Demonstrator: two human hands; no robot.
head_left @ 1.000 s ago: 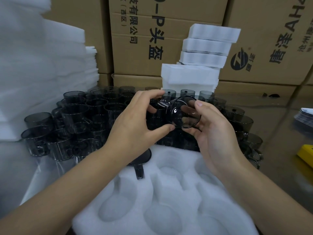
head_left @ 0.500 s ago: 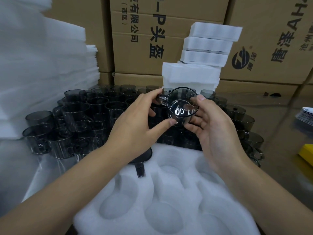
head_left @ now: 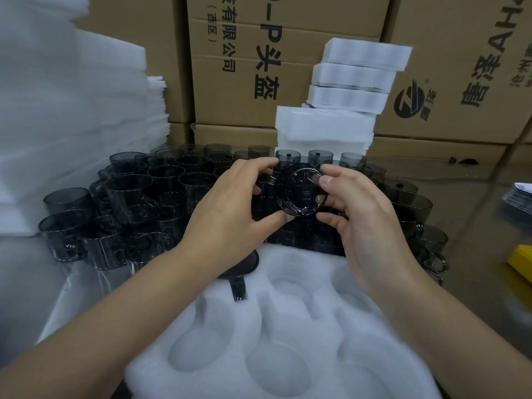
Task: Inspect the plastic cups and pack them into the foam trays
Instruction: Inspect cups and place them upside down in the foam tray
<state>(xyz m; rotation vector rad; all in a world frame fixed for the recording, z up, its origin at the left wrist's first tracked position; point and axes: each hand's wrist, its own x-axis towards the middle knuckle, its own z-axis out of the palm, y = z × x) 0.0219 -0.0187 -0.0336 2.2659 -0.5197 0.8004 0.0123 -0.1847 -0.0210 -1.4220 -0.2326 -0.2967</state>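
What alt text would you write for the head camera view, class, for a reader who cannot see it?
Two hands, left hand and right hand, hold one dark cup up for checking. Below lies a white foam tray with one cup already in it; many more cups and cardboard boxes stand behind.

Foam tray (head_left: 288, 326) nearest; cups (head_left: 138, 203) behind it; boxes (head_left: 259, 53) rearmost.
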